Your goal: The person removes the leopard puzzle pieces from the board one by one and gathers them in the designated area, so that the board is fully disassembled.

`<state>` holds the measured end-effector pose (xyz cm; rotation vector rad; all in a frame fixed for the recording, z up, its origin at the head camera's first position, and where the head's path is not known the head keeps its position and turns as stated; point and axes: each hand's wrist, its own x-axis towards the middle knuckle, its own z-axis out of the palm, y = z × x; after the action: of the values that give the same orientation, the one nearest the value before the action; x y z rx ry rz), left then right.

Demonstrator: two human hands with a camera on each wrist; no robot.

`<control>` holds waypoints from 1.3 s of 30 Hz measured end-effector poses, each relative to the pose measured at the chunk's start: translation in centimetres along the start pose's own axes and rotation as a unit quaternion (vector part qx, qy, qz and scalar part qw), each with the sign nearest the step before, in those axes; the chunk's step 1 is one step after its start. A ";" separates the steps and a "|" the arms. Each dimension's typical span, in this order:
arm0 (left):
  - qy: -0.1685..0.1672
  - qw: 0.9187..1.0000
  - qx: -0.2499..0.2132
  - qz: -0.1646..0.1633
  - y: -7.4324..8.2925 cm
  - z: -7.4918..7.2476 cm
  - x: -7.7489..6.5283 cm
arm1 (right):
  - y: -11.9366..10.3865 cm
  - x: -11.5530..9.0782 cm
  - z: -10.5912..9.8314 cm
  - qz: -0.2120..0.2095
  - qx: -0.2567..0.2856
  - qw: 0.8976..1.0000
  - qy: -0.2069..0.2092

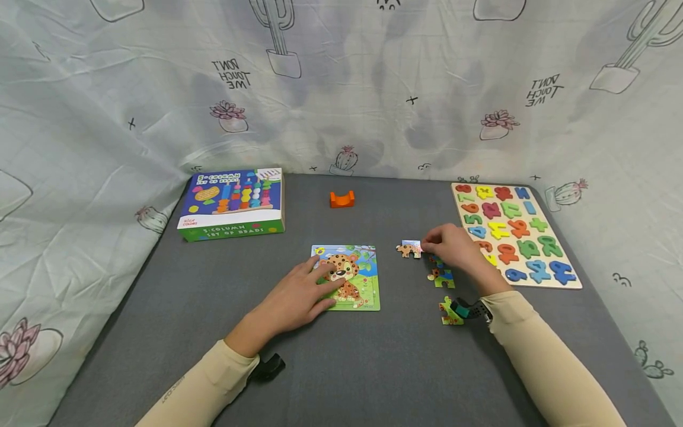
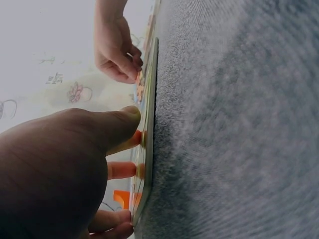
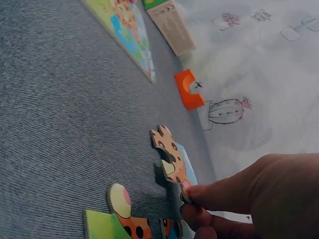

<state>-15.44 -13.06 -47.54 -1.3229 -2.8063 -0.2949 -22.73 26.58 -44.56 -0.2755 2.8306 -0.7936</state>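
Note:
My left hand (image 1: 299,293) rests on a leopard picture puzzle board (image 1: 370,290), its fingers spread over the left side. In the left wrist view, the thumb (image 2: 130,115) and fingertips touch the board's face near its edge. To the right, my right hand (image 1: 456,246) pinches a spotted jigsaw piece (image 1: 408,249) between thumb and finger. The right wrist view shows this held piece (image 3: 172,154) tilted, with a shadow beneath it. Below the right hand lie other jigsaw pieces: one green and blue (image 1: 444,279), another mostly green (image 1: 450,314) beside the wrist, and one partly hidden under the fingers.
A colourful bead-toy box (image 1: 235,207) stands at the back left of the grey table (image 1: 341,367). Behind the puzzle board sits an orange curved block (image 1: 341,200). A wooden number board (image 1: 546,283) lies at the right, partly behind my right hand. Printed cloth (image 1: 373,89) hangs behind.

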 end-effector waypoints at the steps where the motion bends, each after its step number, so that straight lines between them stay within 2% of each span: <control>1: 0.001 1.000 0.000 0.000 0.0 0.0 0.0 | 0.0 0.0 0.1 0.002 -0.007 1.000 -0.002; 3: 0.002 1.000 0.000 0.001 0.0 0.0 0.0 | -0.1 0.1 0.0 0.002 -0.009 1.000 -0.005; 9: 0.003 1.000 0.003 0.004 0.0 -0.1 -0.1 | -0.4 0.1 -0.7 -0.016 0.032 0.999 -0.017; 15: 0.004 1.000 0.005 0.004 -0.1 0.0 -0.1 | -0.7 0.3 0.0 -0.012 0.018 0.999 -0.024; 24: 0.001 1.000 0.002 0.003 -0.1 0.0 -0.1 | -0.9 0.2 1.0 -0.005 -0.015 1.000 0.003; 39: -0.018 1.000 -0.012 -0.009 0.0 -0.2 -0.1 | -2.2 -0.4 1.2 -0.007 -0.004 0.999 0.032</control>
<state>-15.42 -13.17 -47.39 -1.3204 -2.8548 -0.3102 -21.76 24.18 -44.35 -0.2762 2.8947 -0.8076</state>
